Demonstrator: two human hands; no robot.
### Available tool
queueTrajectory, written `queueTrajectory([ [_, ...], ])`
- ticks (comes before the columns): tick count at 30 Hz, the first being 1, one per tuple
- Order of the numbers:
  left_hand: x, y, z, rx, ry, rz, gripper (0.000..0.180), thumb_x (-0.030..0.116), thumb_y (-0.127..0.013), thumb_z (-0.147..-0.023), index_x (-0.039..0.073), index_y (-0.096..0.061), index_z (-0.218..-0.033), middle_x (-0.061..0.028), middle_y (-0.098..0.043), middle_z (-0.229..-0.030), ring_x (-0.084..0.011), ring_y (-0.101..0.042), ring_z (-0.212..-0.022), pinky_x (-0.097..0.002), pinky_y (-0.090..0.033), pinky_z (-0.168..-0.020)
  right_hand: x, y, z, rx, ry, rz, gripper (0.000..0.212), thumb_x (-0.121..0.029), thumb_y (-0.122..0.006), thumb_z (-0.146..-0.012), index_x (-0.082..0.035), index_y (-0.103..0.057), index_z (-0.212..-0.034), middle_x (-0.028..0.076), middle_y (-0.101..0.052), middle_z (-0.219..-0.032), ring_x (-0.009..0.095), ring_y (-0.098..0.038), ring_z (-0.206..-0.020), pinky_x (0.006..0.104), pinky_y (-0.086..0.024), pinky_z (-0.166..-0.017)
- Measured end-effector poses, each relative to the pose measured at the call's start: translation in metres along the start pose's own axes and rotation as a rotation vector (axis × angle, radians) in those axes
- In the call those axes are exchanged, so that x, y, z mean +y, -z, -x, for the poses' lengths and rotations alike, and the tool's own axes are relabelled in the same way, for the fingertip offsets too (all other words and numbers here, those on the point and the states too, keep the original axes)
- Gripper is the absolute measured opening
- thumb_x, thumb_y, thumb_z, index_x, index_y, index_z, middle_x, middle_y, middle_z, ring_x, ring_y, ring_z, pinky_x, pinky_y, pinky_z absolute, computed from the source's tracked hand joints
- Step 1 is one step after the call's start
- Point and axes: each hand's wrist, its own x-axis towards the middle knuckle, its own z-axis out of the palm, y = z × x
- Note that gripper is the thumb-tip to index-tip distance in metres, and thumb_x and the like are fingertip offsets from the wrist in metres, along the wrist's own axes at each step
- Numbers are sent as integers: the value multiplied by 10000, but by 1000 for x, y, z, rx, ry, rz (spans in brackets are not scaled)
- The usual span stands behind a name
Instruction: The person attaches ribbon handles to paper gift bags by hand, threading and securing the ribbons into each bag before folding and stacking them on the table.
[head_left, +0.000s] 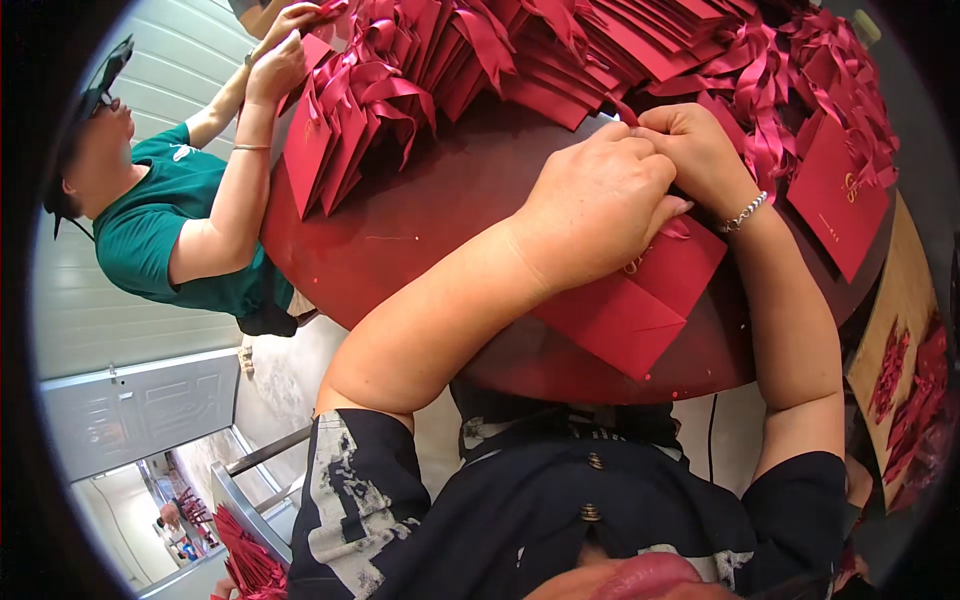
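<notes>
A red paper gift bag (645, 325) lies flat on the dark red round table (460, 200), its folded bottom end toward me. Over its far end my left hand (605, 195) is closed, fingertips pinched together. My right hand (695, 150), with a silver bracelet at the wrist, is closed too and meets the left at the fingertips. A strand of red ribbon (622, 106) shows just past the joined fingers, and a pink-red ribbon loop (677, 228) peeks out under my left hand. The fingers hide most of the ribbon between them.
Red bags with ribbons (400, 80) stand in rows along the far side. Heaped ribboned bags (835, 190) lie at the right. A co-worker in a green shirt (190, 220) handles a bag at the far left. A wooden board (890, 340) with red pieces is beyond the right edge.
</notes>
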Motion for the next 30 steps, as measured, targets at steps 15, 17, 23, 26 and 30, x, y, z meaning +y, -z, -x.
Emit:
queueTrajectory([
  [15,-55,39,13,274,366,1112,293,245,-461,-1048,30,-588,-1202,-29,-588,-914,-136,-567,-867,-279,-433,-827,-23,27,4,233,-89,-415,231,-276,-633,-988,-58,-709,-987,0,-687,-881,53,-621,-769,210,-514,-751],
  [17,-50,42,16,273,323,1191,335,281,-425,-1062,36,-553,-1252,-47,-555,-970,-162,-529,-937,-315,-391,-936,-28,20,7,109,-73,-368,247,-281,-621,-995,-50,-701,-967,-7,-670,-845,47,-618,-751,202,-516,-739],
  [23,-43,40,16,276,209,1560,398,345,-369,-1082,43,-538,-1280,-76,-516,-1061,-210,-473,-1048,-372,-334,-1087,-37,-1,17,-299,-113,-338,286,-269,-574,-1020,-8,-682,-1067,8,-679,-900,50,-627,-774,204,-523,-751],
  [26,-41,32,13,277,135,1940,412,360,-369,-1081,40,-595,-1211,-80,-531,-1069,-221,-472,-1058,-377,-343,-1070,-47,-10,21,-452,-164,-393,264,-234,-586,-1014,-9,-659,-1132,20,-691,-955,76,-651,-823,223,-534,-788],
  [30,-67,13,3,323,36,2017,264,316,-489,-1032,78,-596,-1073,-51,-589,-1036,-183,-552,-1024,-380,-406,-1049,-49,-11,24,-357,-208,-543,240,-208,-601,-1002,-16,-660,-1134,23,-700,-994,83,-663,-855,230,-537,-791],
])
